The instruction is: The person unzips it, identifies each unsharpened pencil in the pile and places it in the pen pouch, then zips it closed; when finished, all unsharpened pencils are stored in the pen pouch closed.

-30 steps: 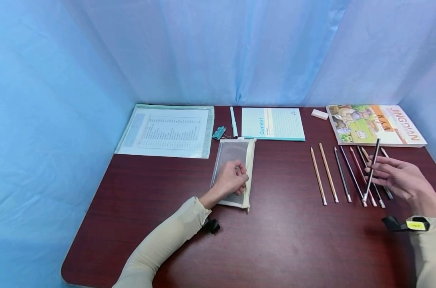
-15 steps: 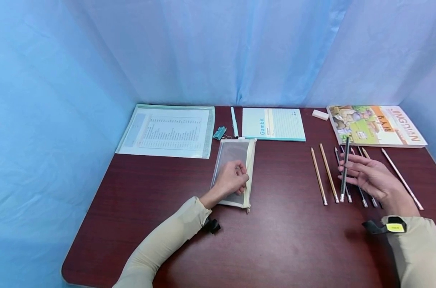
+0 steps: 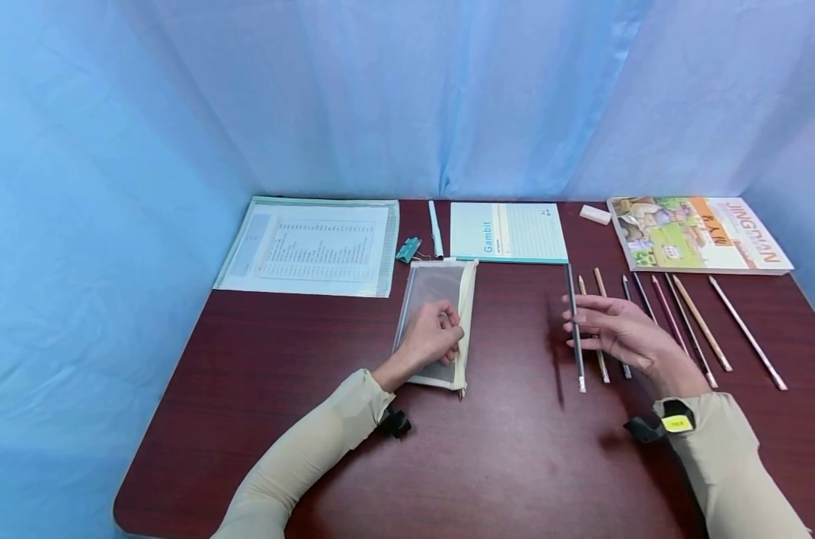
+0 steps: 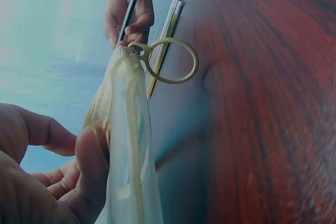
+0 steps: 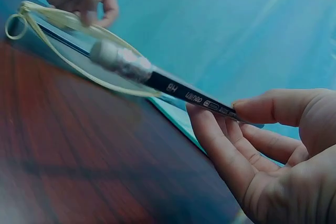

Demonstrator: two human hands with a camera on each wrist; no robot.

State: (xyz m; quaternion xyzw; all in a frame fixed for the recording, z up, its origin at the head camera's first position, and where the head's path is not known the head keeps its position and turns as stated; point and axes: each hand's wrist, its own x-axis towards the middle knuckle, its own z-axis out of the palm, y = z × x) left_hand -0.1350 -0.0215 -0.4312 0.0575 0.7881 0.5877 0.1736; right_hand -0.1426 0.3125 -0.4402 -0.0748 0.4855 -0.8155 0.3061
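Over the upper edge of a clear zip pouch [image 3: 437, 278] with cream trim, my left hand [image 3: 434, 333] pinches the fabric between thumb and finger. The pouch's mouth gapes in the right wrist view, and a thin dark stick [image 5: 63, 39] shows inside it. My right hand [image 3: 626, 333] holds a black pencil [image 3: 575, 329] between thumb and fingertips, raised off the table to the right of the pouch. Its white eraser end [image 5: 107, 56] points toward the pouch in the right wrist view. A ring-shaped zip pull [image 4: 170, 60] hangs from the pouch's near end.
Several pencils lie in a row under and beyond my right hand, a white pencil [image 3: 747, 332] outermost. Along the back are a sheet in a clear folder [image 3: 313, 247], a teal binder clip [image 3: 408, 249], a pen [image 3: 436, 228], a notepad [image 3: 508, 232], an eraser [image 3: 595, 215] and a book [image 3: 700, 233].
My right hand has carried the black pencil leftward from above the row of pencils toward the pouch. The left hand and the pouch have stayed where they were.
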